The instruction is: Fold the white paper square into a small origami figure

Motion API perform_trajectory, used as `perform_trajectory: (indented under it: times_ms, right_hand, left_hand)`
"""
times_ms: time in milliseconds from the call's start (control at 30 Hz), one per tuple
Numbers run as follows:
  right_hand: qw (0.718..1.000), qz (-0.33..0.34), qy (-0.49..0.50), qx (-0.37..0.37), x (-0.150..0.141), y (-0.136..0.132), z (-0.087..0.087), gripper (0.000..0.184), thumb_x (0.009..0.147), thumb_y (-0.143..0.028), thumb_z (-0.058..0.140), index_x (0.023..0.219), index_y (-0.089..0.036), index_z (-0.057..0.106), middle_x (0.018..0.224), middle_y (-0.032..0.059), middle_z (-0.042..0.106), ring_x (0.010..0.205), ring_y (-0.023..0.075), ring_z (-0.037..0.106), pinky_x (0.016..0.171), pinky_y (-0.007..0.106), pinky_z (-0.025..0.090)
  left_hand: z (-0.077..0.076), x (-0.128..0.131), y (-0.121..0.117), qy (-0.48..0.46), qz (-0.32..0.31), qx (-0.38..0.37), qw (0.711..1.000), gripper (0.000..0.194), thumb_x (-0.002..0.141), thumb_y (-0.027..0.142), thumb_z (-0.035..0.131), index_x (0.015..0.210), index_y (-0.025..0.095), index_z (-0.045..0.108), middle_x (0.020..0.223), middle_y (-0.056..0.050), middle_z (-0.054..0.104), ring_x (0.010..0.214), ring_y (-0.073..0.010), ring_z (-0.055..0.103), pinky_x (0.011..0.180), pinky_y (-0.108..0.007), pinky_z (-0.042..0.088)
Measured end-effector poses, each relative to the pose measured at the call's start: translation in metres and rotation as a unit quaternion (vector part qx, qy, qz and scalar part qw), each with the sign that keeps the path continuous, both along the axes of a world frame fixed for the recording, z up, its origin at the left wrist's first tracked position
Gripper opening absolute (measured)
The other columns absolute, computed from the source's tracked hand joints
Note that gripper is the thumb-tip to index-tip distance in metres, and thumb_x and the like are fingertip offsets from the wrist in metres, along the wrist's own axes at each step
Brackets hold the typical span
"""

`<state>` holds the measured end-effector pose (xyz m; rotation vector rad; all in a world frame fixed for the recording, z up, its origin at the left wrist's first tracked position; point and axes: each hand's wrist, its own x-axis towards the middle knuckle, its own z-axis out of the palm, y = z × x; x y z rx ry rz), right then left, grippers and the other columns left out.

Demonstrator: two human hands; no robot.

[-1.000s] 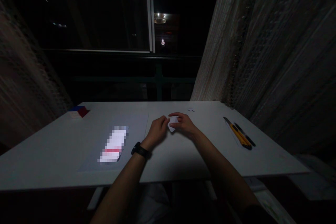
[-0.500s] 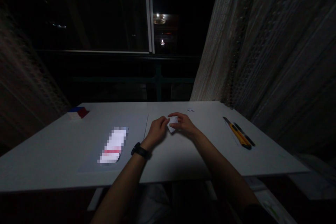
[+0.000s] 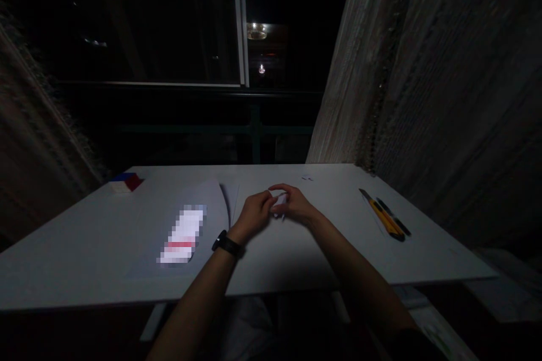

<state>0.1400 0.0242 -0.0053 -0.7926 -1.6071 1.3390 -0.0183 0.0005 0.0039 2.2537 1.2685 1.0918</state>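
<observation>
A small piece of white paper (image 3: 280, 201) is held between my two hands above the middle of the white table. My left hand (image 3: 255, 208), with a dark band on its wrist, grips the paper's left side with bent fingers. From the right, my right hand (image 3: 296, 202) curves its fingers and thumb round the other side. The fingers hide much of the paper, and its exact folds are too dim to make out.
On the table (image 3: 84, 248), a lit phone (image 3: 183, 235) lies on sheets of paper (image 3: 214, 203), one edge lifted. A coloured cube (image 3: 125, 182) sits at the far left. A yellow utility knife (image 3: 383, 217) and a black pen (image 3: 393, 216) lie right. Small scraps (image 3: 307, 178) lie behind my hands.
The white paper between my hands has turned and shows less of its face. My right fingers have curled further round it. The sheet under the phone has lifted along its right edge.
</observation>
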Motion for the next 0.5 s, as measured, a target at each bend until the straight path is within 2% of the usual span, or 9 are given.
perform_trajectory:
  times_ms: [167, 300, 500]
  right_hand:
    - [1.000, -0.004, -0.002, 0.011, -0.0030, -0.0017, -0.0009, 0.061, 0.045, -0.020, 0.079, 0.102, -0.015, 0.057, 0.069, 0.0000, 0.062, 0.052, 0.0138, 0.060, 0.050, 0.028, 0.052]
    - [1.000, -0.022, -0.008, -0.005, -0.0040, -0.0036, 0.0007, 0.064, 0.044, -0.015, 0.077, 0.105, -0.017, 0.055, 0.071, 0.0008, 0.063, 0.056, 0.0155, 0.062, 0.050, 0.029, 0.053]
    - [0.996, -0.081, -0.016, -0.027, -0.0082, -0.0041, 0.0013, 0.061, 0.039, -0.008, 0.073, 0.098, -0.017, 0.057, 0.067, -0.0007, 0.060, 0.054, 0.0162, 0.061, 0.046, 0.028, 0.051]
  left_hand:
    - [-0.0021, -0.0003, 0.0001, 0.018, -0.023, 0.029, 0.999, 0.022, 0.085, 0.026, 0.040, 0.085, 0.016, 0.061, 0.079, -0.005, 0.064, 0.071, -0.0152, 0.055, 0.064, -0.026, 0.038]
    - [-0.0046, 0.0001, 0.0005, 0.044, -0.017, 0.050, 0.998, 0.024, 0.085, 0.024, 0.038, 0.078, 0.016, 0.060, 0.073, -0.004, 0.062, 0.066, -0.0146, 0.054, 0.062, -0.026, 0.037]
    - [-0.0053, 0.0020, -0.0003, 0.039, -0.015, 0.027, 0.999, 0.023, 0.085, 0.024, 0.038, 0.076, 0.017, 0.058, 0.070, -0.003, 0.060, 0.065, -0.0143, 0.053, 0.061, -0.025, 0.036]
